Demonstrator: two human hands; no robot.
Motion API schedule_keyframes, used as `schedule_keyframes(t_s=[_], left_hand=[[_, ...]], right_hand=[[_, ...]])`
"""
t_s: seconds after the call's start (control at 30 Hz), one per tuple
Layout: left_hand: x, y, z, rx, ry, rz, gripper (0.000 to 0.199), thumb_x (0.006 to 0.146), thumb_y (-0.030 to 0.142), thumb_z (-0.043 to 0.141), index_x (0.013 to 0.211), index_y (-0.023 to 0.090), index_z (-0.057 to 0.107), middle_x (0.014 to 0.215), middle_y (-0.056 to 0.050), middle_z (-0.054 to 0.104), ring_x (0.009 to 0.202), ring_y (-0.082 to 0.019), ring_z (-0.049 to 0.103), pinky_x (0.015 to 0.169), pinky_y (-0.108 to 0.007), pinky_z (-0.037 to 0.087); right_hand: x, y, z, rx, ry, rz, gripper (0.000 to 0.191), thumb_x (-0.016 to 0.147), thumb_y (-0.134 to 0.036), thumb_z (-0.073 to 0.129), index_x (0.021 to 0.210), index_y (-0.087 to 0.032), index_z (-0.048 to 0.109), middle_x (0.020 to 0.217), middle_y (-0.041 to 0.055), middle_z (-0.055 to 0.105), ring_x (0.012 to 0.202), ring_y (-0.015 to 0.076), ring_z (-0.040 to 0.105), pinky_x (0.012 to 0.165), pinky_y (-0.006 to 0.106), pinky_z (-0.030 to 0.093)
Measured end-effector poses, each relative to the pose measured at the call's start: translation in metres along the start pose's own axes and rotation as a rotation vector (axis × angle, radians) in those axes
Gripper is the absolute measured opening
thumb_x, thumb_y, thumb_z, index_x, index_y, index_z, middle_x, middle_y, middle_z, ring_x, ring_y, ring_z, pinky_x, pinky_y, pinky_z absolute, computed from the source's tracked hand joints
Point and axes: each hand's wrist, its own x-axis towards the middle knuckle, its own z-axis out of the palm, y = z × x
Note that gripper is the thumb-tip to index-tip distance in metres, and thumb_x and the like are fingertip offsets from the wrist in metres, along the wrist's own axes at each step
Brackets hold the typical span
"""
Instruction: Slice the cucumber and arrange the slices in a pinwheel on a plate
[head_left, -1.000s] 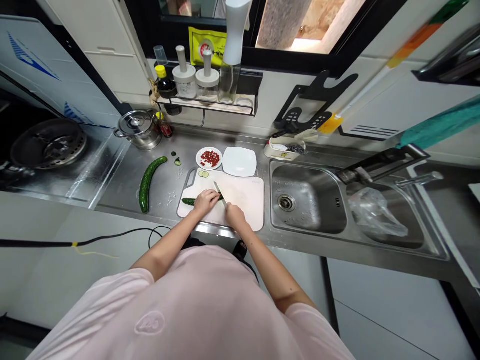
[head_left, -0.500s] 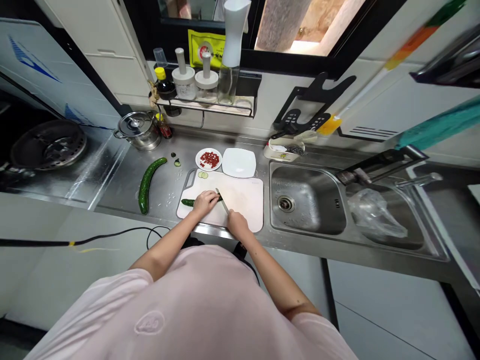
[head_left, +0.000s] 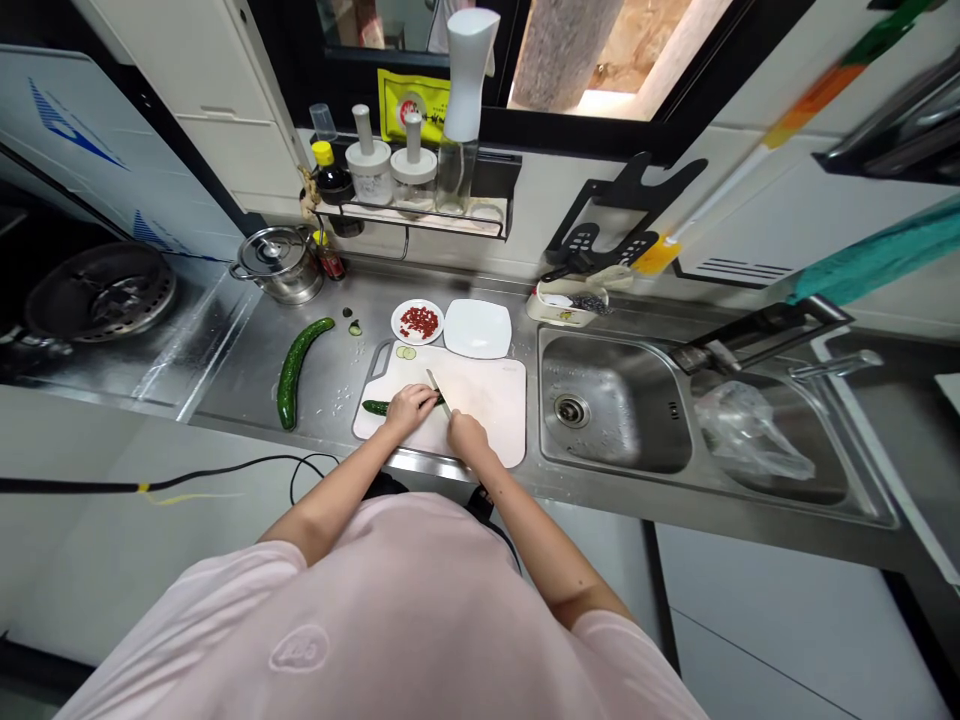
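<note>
On a white cutting board (head_left: 491, 405) lies a dark green cucumber (head_left: 375, 407), its middle covered by my left hand (head_left: 410, 408), whose fingers are closed over it. My right hand (head_left: 468, 437) is wrapped round the handle of a knife (head_left: 439, 393). The blade stands close to my left fingertips, at the cucumber's right end. Two pale cucumber slices (head_left: 406, 352) rest near the board's top left corner. Left of the board, a whole curved cucumber (head_left: 298, 372) lies on the steel counter, with small trimmed ends (head_left: 355, 327) beyond it.
Behind the board stand a small plate of chopped red pieces (head_left: 418, 322) and a white square plate (head_left: 478, 328). A steel sink (head_left: 615, 400) is to the right, holding a plastic bag (head_left: 750, 430) in its second basin. A lidded pot (head_left: 277, 265) and a pan (head_left: 101, 292) are left.
My right hand has shifted slightly up and left with the knife, and the blade's tip reaches a little farther from me. My left hand stays on the cucumber.
</note>
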Motion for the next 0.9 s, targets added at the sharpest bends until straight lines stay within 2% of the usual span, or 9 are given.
schedule_keyframes(t_s=[0.27,0.6,0.77,0.9], left_hand=[[0.000,-0.001,0.000,-0.008,-0.001,0.004,0.018,0.088,0.027,0.053,0.094,0.023,0.069,0.093,-0.004,0.067,0.091,-0.015,0.059,0.084,-0.031,0.048],[-0.001,0.000,0.001,-0.010,0.008,0.010,0.017,0.087,0.024,0.053,0.094,0.023,0.069,0.094,-0.004,0.067,0.091,-0.015,0.060,0.084,-0.032,0.048],[0.000,0.000,0.000,-0.017,0.006,0.013,0.018,0.088,0.025,0.053,0.095,0.023,0.069,0.093,-0.004,0.067,0.091,-0.015,0.059,0.083,-0.031,0.048],[0.000,-0.001,0.001,-0.012,0.003,0.015,0.018,0.088,0.026,0.052,0.094,0.023,0.069,0.093,-0.004,0.067,0.090,-0.015,0.059,0.082,-0.031,0.048]], right_hand=[[-0.004,0.000,0.003,-0.002,-0.003,0.030,0.022,0.091,-0.013,0.035,0.105,-0.013,0.052,0.096,0.0140,0.065,0.091,0.0220,0.064,0.072,0.028,0.044],[-0.027,0.012,0.010,-0.006,-0.046,0.030,0.021,0.091,-0.015,0.036,0.106,-0.013,0.050,0.094,0.0151,0.065,0.090,0.0231,0.064,0.070,0.029,0.044],[-0.019,0.009,0.005,-0.012,-0.051,0.036,0.021,0.091,-0.014,0.037,0.105,-0.014,0.052,0.096,0.0151,0.064,0.090,0.0225,0.064,0.070,0.028,0.043],[-0.006,0.004,0.005,-0.009,-0.004,0.031,0.023,0.089,-0.011,0.035,0.104,-0.013,0.053,0.095,0.0147,0.065,0.089,0.0222,0.064,0.070,0.028,0.044]])
